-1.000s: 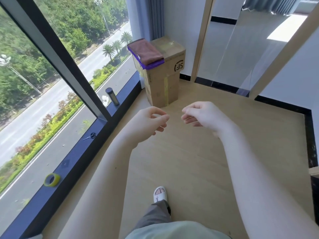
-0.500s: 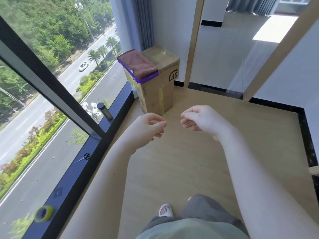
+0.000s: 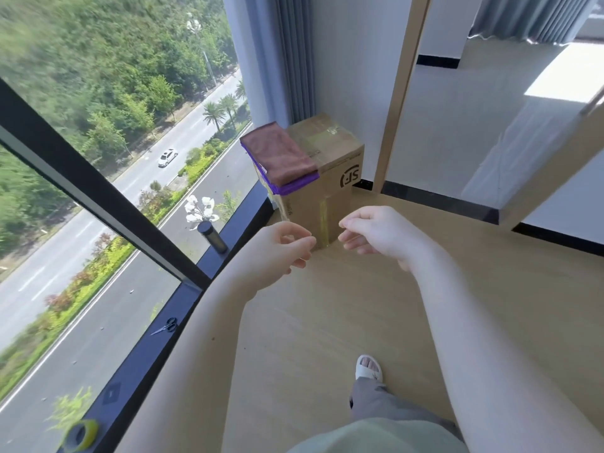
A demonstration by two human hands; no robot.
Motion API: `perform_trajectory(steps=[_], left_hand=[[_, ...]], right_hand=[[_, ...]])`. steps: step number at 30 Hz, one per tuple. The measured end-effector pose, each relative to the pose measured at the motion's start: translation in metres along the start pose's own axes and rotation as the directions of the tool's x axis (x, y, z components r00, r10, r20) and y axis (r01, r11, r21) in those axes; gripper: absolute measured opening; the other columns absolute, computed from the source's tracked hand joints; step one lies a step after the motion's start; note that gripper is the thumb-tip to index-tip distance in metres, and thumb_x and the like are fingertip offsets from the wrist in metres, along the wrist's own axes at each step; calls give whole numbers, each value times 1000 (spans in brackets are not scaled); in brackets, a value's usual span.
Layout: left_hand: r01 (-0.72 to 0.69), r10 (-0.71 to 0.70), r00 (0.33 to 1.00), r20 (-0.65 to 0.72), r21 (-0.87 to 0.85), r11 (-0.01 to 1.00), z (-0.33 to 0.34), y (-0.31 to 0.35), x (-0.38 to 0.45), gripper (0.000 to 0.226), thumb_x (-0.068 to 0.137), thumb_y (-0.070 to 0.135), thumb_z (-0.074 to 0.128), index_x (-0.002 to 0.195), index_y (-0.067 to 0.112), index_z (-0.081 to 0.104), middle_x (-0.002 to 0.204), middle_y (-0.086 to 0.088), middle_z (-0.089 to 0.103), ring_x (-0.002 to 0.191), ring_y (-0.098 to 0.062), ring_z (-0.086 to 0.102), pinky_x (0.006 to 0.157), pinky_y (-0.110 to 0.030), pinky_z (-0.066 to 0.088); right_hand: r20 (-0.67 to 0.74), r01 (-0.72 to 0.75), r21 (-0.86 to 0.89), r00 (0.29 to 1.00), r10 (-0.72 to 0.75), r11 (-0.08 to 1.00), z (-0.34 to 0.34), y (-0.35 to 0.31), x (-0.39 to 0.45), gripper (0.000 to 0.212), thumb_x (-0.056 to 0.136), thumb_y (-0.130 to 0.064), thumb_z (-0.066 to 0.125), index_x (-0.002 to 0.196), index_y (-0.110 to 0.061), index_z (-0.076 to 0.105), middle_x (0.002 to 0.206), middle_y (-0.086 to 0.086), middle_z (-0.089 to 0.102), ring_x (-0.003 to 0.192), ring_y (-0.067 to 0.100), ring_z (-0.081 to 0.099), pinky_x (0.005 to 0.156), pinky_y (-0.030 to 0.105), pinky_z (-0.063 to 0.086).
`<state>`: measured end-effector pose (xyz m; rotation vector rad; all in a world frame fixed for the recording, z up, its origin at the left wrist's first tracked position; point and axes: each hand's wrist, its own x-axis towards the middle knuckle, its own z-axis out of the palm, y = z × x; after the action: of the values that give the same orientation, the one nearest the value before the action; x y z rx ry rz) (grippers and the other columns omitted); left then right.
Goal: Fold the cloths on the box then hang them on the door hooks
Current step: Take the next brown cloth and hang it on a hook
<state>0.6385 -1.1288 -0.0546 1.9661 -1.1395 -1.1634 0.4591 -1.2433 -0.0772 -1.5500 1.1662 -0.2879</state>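
Both hands are raised before the box (image 3: 322, 178); left hand (image 3: 277, 248) and right hand (image 3: 376, 233) have loosely curled fingers, each grip holding nothing. The folded cloths (image 3: 282, 156) lie on the box top, near the window

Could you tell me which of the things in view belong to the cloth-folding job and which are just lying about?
Job: brown cloth, purple cloth beneath it, cardboard box.
Lying about: scissors, tape roll, black flask.

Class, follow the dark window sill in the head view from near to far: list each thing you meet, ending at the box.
Tape roll → scissors → black cylinder → cardboard box with stacked cloths on top.
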Motion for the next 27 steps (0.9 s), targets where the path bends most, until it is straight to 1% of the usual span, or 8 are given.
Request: perform_trajectory(steps=[5, 9, 12, 18, 27], left_hand=[[4, -6, 999, -52, -27, 1000, 1, 37, 54, 11, 99, 36, 61, 107, 30, 67, 91, 8, 77, 84, -5, 74, 91, -37, 60], [20, -23, 997, -76, -42, 999, 8, 62, 91, 12, 99, 35, 62, 108, 28, 67, 92, 7, 77, 86, -7, 74, 91, -37, 59], [29, -33, 995, -97, -39, 999, 9, 73, 111, 13, 100, 36, 61, 108, 29, 67, 91, 7, 77, 84, -5, 74, 90, -36, 60], [75, -82, 989, -120, -61, 995, 4, 76, 139, 11, 100, 37, 61, 107, 30, 67, 93, 6, 77, 85, -6, 74, 90, -36, 60], [117, -126, 984, -123, -79, 990, -23, 59, 187, 13, 99, 37, 61, 107, 29, 67, 92, 5, 77, 83, -5, 74, 89, -37, 59]], right_hand=[[38, 37, -14, 999, -36, 999, -45, -20, 56, 18, 104, -29, 55, 110, -21, 70, 97, -3, 77, 92, 13, 75, 89, 36, 60], [61, 63, -23, 996, -61, 998, -76, -29, 93, 19, 105, -29, 54, 113, -20, 69, 98, -3, 77, 92, 12, 74, 83, 30, 58], [84, 67, -33, 994, -64, 997, -88, -32, 117, 20, 105, -30, 54, 114, -20, 68, 98, -4, 76, 91, 11, 73, 80, 28, 57], [159, 44, -36, 987, -38, 998, -92, -35, 156, 20, 104, -30, 55, 113, -19, 69, 98, -3, 77, 92, 12, 74, 88, 33, 59], [213, 26, -58, 977, -13, 998, -71, -49, 219, 17, 103, -31, 57, 107, -21, 70, 96, -3, 78, 91, 12, 75, 90, 35, 59]])
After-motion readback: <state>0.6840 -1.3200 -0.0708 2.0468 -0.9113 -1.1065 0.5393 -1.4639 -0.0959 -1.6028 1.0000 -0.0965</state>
